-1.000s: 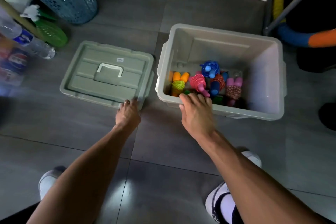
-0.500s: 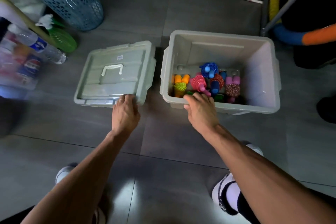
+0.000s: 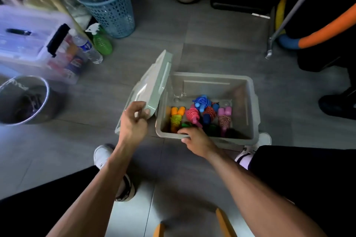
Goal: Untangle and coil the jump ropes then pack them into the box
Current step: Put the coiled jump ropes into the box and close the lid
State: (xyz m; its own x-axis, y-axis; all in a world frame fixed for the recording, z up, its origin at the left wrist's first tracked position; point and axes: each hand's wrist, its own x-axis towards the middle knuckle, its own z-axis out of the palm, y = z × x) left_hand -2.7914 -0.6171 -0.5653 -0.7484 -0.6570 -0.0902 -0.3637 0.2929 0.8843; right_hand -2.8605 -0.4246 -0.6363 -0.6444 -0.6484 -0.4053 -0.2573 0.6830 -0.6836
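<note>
A grey plastic box [image 3: 248, 106] stands open on the tiled floor. Several coiled jump ropes lie in its bottom: an orange-handled yellow one [image 3: 176, 116], a pink one [image 3: 192, 114], a blue one [image 3: 202, 101], a red one with blue handles [image 3: 209, 112] and a pink-handled striped one [image 3: 224, 117]. My left hand [image 3: 133, 121] grips the near edge of the grey lid [image 3: 152, 84], which is tilted up steeply beside the box's left wall. My right hand [image 3: 196, 139] holds the box's near rim, fingers curled over it.
A blue mesh basket [image 3: 107, 2], a green spray bottle [image 3: 101, 41], a water bottle [image 3: 87, 47] and a clear storage bin [image 3: 32, 44] stand at the back left. A metal pot [image 3: 23, 100] is at left. An orange foam tube [image 3: 325, 29] and dark objects lie at right.
My left hand has lifted the lid off the floor and tipped it up toward the box. My right hand stayed on the box's near rim. The camera view pulled back.
</note>
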